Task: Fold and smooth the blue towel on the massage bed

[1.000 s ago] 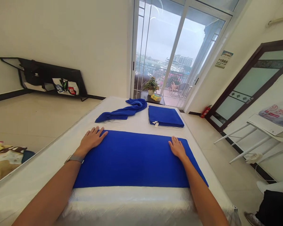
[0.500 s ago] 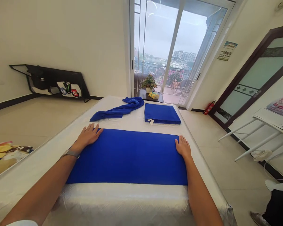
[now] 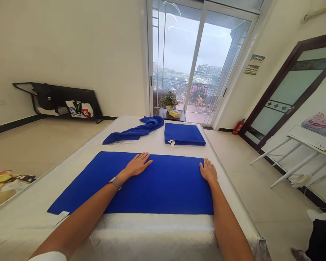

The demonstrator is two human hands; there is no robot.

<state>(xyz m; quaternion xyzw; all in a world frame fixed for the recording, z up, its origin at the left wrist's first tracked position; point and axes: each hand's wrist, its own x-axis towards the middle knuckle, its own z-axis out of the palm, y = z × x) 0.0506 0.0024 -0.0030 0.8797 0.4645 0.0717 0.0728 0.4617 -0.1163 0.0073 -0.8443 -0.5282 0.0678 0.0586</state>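
Note:
A blue towel (image 3: 165, 192) lies flat as a long rectangle on the plastic-covered mattress (image 3: 157, 232), and a white label (image 3: 61, 217) sticks out at its near left corner. My left hand (image 3: 137, 165) rests palm down near the middle of its far edge, fingers stretched out. At the far right corner, my right hand (image 3: 208, 171) is also flat on the cloth with its fingers extended. Beyond the towel sit a neat stack of folded blue towels (image 3: 184, 133) with white labels and, to its left, a crumpled blue towel (image 3: 136, 131).
A small dark table (image 3: 167, 115) with a potted plant (image 3: 170, 99) and a yellow pack (image 3: 175, 114) stands past the mattress's far end, before a sliding glass door. On the right are a white table (image 3: 315, 143) and a partly visible person (image 3: 322, 239). Patterned cloth (image 3: 8, 190) lies at left.
My left hand has slid right, from the towel's far left corner to its middle. The towel's left side now reaches farther left, showing its label. My right hand stays at the right corner.

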